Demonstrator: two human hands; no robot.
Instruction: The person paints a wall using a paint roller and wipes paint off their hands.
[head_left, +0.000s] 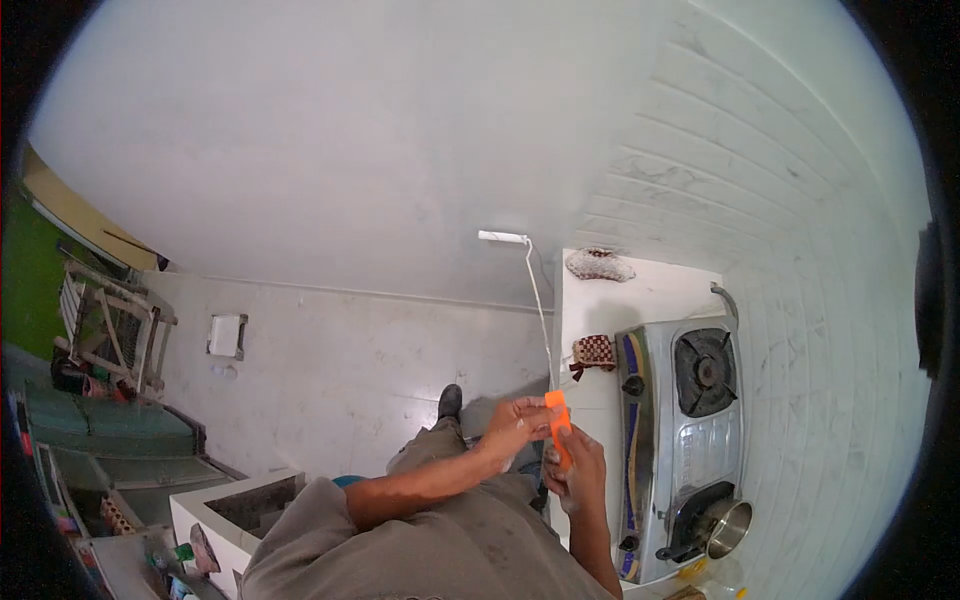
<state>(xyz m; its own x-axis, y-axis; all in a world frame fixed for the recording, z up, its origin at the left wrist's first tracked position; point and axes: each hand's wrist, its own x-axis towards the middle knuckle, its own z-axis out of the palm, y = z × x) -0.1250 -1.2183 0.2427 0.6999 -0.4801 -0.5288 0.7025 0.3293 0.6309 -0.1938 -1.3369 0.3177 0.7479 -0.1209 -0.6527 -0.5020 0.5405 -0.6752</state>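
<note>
No lettering, label or number can be read.

Soft light spreads over the white wall point(330, 130) before me, leaving a faint sheen on the floor point(340, 370); the left side looks dimmer, the tiled wall point(810, 300) bows, and blackness rounds the corners.

I look through one camera on the person's head. It faces forward and down. The brown-grey shirt point(430, 548) is closest, along the bottom edge. The left hand point(508, 430) and right hand point(583, 473) are near too, a bit below the middle. The floor point(340, 365) is farther down, and the white wall point(340, 130) fills the top. The gas stove point(712, 445) shows on the right. The view is very wide and round, with black corners.
</note>
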